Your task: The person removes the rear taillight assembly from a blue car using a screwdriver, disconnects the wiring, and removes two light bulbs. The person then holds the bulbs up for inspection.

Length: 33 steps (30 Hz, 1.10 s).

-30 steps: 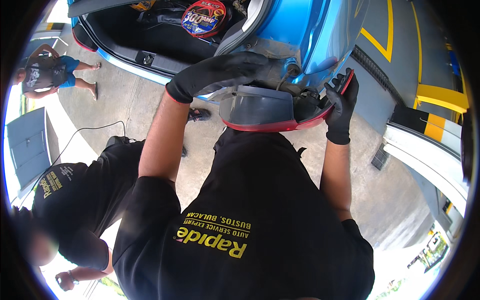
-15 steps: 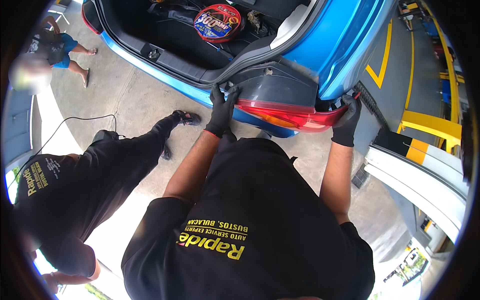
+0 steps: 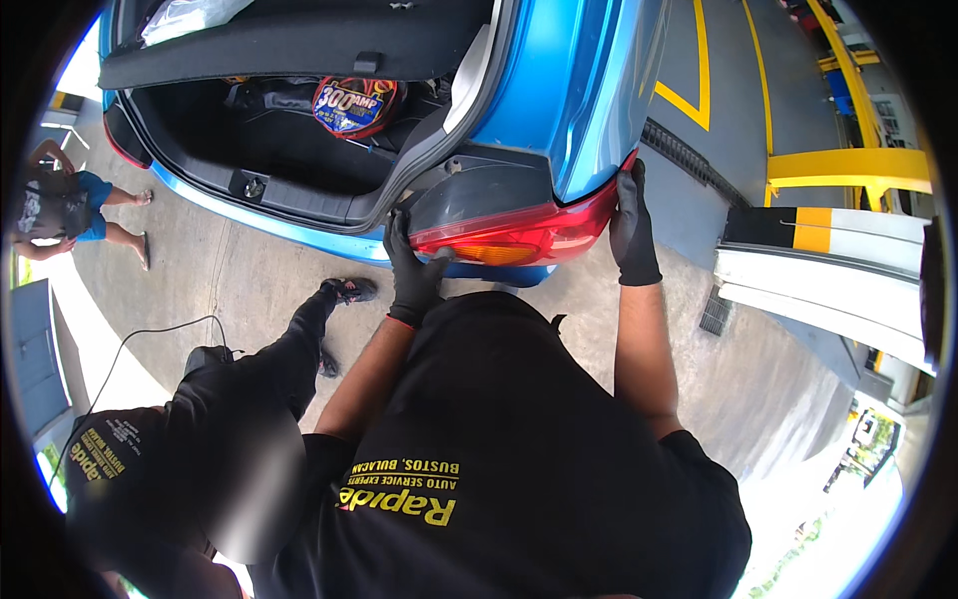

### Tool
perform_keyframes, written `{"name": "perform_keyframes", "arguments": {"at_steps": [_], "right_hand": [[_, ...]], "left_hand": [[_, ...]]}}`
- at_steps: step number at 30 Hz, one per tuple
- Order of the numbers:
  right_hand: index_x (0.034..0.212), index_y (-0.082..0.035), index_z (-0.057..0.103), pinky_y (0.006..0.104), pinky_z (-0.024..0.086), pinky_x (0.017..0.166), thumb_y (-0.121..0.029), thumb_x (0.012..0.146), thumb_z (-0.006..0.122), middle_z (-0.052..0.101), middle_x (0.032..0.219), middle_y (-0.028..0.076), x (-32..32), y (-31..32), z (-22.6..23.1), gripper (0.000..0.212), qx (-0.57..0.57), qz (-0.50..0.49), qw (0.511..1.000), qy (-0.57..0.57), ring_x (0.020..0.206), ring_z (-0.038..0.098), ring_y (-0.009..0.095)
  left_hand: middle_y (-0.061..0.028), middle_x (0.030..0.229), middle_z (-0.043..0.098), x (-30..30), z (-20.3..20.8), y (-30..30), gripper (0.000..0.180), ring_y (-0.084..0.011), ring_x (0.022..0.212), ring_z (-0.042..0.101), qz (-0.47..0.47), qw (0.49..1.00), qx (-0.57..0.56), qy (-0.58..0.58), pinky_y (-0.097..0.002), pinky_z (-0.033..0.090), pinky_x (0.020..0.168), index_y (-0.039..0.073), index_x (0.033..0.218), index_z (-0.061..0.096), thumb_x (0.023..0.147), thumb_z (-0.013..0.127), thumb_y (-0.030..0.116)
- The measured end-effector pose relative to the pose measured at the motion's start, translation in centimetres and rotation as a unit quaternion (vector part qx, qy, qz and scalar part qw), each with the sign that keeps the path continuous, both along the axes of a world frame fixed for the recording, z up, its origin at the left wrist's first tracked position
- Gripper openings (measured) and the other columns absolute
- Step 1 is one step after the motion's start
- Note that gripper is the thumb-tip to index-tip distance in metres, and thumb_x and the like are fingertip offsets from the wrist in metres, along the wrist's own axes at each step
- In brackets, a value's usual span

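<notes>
A red tail light (image 3: 574,230) with an orange section sits at the rear corner of a blue car (image 3: 604,100), its outer end up against the bodywork. My left hand (image 3: 411,272), in a black glove, grips the light's inner end, thumb on the lens and fingers over the edge by the boot opening. At the outer end, my right hand (image 3: 633,228), also gloved in black, is wrapped along the light's side with the fingers pointing up. Behind the lens lies a dark grey panel (image 3: 479,190).
In the open boot (image 3: 289,150) lies a round red-and-blue cable bag (image 3: 354,108), below a dark parcel shelf (image 3: 299,45). A person in black (image 3: 150,449) leans close at my left; another in blue shorts (image 3: 95,205) stands farther off. Yellow lift posts (image 3: 848,170) stand at right.
The tail light's outer end has come in against the car body, closing the dark gap there. My right hand moved with it. The person at left has leaned nearer, and the view has shifted.
</notes>
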State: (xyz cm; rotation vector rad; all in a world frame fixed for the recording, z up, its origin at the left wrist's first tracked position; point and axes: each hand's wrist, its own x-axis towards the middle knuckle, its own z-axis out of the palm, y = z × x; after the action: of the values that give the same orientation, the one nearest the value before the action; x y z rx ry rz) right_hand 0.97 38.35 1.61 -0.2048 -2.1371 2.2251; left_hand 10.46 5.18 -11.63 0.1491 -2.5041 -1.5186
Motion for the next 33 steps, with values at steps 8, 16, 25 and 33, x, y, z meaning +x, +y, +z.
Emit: {"name": "perform_keyframes", "arguments": {"at_steps": [8,16,25,33], "right_hand": [[0.16,0.0,0.033,0.0401,0.043,0.111,-0.046,0.109,0.054,0.053,0.153,0.019,-1.8,3.2,5.0,0.073,0.236,0.101,0.954,-0.158,0.134,0.055,0.032],[0.168,-0.004,0.015,0.0374,0.03,0.123,-0.026,0.107,0.061,0.035,0.162,0.009,0.6,3.8,-3.9,0.08,0.125,-0.002,0.992,0.025,0.143,0.042,0.021],[0.159,-0.004,0.035,0.0425,0.038,0.118,-0.037,0.11,0.054,0.043,0.157,0.01,2.2,4.0,-6.7,0.062,-0.012,-0.073,0.996,0.047,0.143,0.046,0.024],[0.135,0.003,0.058,0.0401,0.045,0.112,-0.02,0.109,0.056,0.059,0.141,0.013,4.0,8.2,-6.6,0.035,-0.056,-0.062,0.984,0.155,0.129,0.057,0.023]], "left_hand": [[-0.025,0.151,0.039,-0.7,1.2,-1.8,0.106,-0.0418,0.143,0.039,-0.06,0.998,-0.022,-0.019,-0.0492,0.037,0.118,0.003,0.16,0.034,0.075,0.092,0.03],[-0.0279,0.155,0.036,-0.7,1.8,-1.7,0.117,-0.045,0.147,0.035,-0.099,0.992,-0.081,-0.023,-0.0524,0.036,0.12,0.0,0.16,0.033,0.071,0.096,0.042],[-0.0297,0.156,0.036,0.9,2.7,-1.4,0.111,-0.0448,0.149,0.033,-0.092,0.986,-0.126,0.055,-0.0506,0.031,0.122,-0.004,0.159,0.029,0.08,0.09,0.044],[-0.0186,0.134,0.055,9.9,2.0,-2.5,0.063,-0.0241,0.109,0.065,0.174,0.968,-0.142,-0.113,-0.037,0.055,0.087,-0.003,0.137,0.057,0.092,0.082,0.032]]}}
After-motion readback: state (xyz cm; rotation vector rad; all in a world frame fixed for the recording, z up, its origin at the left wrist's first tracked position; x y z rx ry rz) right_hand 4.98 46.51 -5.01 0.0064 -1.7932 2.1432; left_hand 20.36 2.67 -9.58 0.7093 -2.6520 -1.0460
